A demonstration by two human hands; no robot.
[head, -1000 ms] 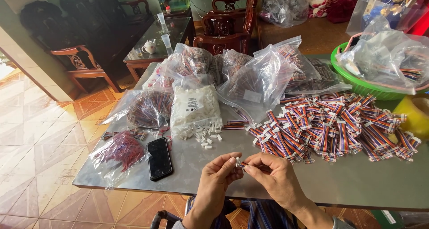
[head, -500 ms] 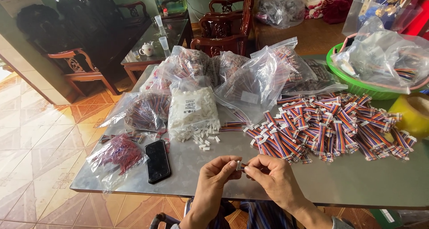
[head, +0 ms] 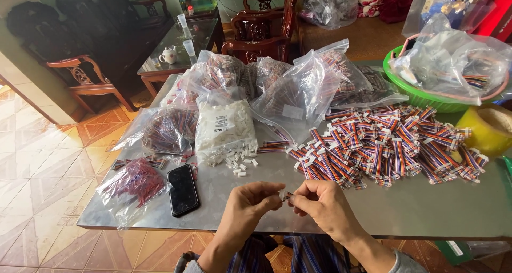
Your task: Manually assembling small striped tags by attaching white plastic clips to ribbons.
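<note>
Left hand point(head: 250, 206) and right hand point(head: 320, 206) together above the table point(head: 426, 214) edge, fingertips pinching a small white connector point(head: 282, 194) and short wire point(head: 288, 196) between them, phone point(head: 183, 189) left, pile of striped cables point(head: 384, 147) beyond, bag of white connectors point(head: 224, 126) behind

white connector point(head: 281, 194) | small, pinched between fingertips | wire end point(head: 288, 197) touching it

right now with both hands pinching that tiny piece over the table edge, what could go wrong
The left hand and right hand pinch a small white connector near the table edge; if it slips, it may fall to the tiled floor. The loose white connectors by the open bag could be swept off. The phone lies near the front edge.
</note>
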